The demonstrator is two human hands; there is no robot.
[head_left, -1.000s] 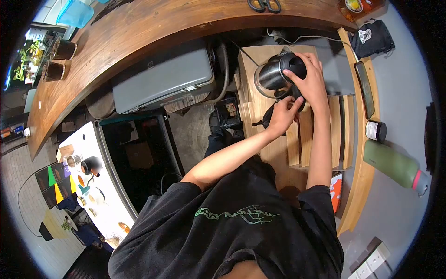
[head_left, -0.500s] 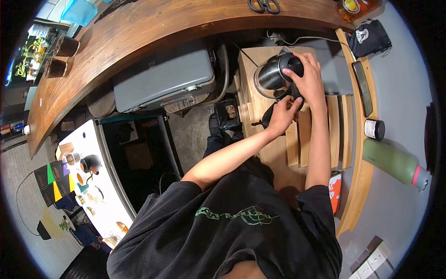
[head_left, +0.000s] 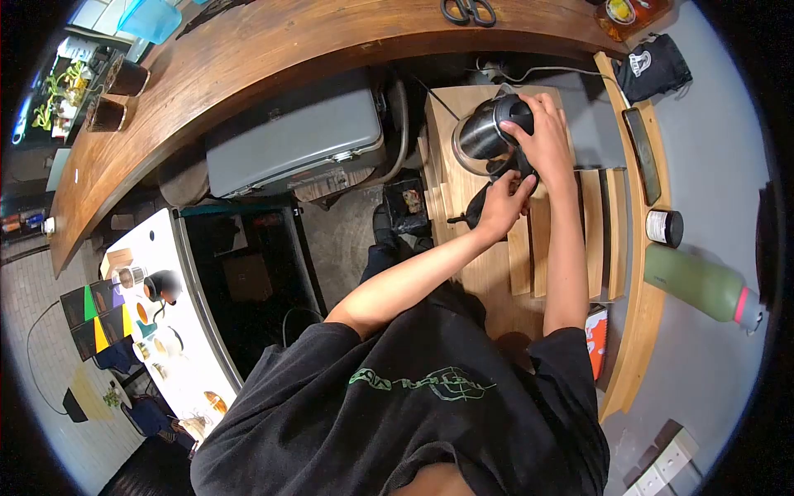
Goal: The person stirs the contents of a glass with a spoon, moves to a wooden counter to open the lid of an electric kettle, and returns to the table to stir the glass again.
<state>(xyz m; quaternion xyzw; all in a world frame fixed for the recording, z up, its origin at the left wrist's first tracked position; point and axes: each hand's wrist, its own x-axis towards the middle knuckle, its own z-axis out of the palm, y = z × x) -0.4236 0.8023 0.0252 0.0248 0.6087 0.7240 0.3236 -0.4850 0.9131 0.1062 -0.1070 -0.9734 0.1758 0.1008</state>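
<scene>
A black and steel cylindrical appliance point(head_left: 484, 135) leans tilted on a light wooden stand, its black top toward the right. My right hand point(head_left: 539, 136) is wrapped round that black top. Just below it, my left hand point(head_left: 504, 202) has its fingers pressed together at a dark part beside the appliance; what they grip is hidden. A black object with a short handle point(head_left: 473, 212) lies next to my left fingers. Slatted wood point(head_left: 542, 248) runs under my forearms.
A long wooden counter point(head_left: 331, 45) curves across the top, with scissors point(head_left: 468, 10) on it. Beneath it sits a grey case point(head_left: 294, 136). On the right ledge are a phone point(head_left: 641, 157), a jar point(head_left: 664, 229) and a green bottle point(head_left: 691, 281).
The camera view has shifted very slightly. Both hands keep nearly the same hold and place at the appliance.
</scene>
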